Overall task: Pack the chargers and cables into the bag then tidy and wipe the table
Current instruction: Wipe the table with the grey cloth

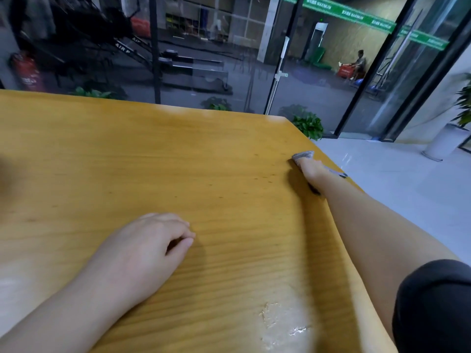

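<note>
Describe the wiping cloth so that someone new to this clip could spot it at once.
Start at the yellow wooden table and follow its right edge toward the far corner. There the right hand presses a small grey cloth to the wood. It is the only grey, crumpled thing on the tabletop.

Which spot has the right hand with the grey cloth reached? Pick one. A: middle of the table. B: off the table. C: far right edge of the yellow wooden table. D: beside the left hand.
C: the right hand presses the crumpled grey cloth at the yellow wooden table's far right edge.

One table [153, 161], one cloth [303, 155], two hands (both bare).
</note>
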Demonstrator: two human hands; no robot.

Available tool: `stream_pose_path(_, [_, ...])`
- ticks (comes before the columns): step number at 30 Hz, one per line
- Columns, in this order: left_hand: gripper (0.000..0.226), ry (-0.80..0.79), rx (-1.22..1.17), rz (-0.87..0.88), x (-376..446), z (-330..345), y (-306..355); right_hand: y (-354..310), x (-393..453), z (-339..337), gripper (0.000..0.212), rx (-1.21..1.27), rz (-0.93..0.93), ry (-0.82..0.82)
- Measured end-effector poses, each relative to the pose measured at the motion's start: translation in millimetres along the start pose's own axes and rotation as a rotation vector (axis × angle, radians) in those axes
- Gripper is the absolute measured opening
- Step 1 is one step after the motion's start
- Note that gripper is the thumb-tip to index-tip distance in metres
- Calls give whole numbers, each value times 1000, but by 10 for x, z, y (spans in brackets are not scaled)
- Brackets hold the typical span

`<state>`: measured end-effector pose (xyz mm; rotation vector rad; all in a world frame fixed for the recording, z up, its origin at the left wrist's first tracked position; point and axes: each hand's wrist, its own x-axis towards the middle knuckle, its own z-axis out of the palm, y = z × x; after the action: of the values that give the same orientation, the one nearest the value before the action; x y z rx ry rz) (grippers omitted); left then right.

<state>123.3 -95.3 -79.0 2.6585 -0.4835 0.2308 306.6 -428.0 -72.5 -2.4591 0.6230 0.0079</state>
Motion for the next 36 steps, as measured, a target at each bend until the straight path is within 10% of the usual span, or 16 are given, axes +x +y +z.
stream_pose_path(6, [22, -1, -25, -9, -21, -15, -2, -692, -660, 369, 22, 49, -288, -252])
stream_pose_path(13, [26, 125, -28, -61, -28, -15, 27, -821, -1240, 630, 7, 75, -443, -430])
stream_pose_path(16, [20, 265, -149, -121, -25, -39, 46, -731, -1366, 609, 55, 31, -516, -523])
stream_pose_path(20, [32, 395, -157, -85, -19, -88, 27, -495, -1515, 545, 48, 100, -480, -575])
stream_pose_path(23, [21, 335, -128, -117, -9, -55, 3, -383, -1667, 470, 22, 404, -346, -473])
stream_pose_path(30, [18, 220, -65, -263, 13, -36, -57, -467, -1421, 47, 37, 1079, 10, -31])
stream_pose_path(36, [18, 216, -18, -296, 39, -58, -12, -147, -900, -182, 35, 262, -126, 328])
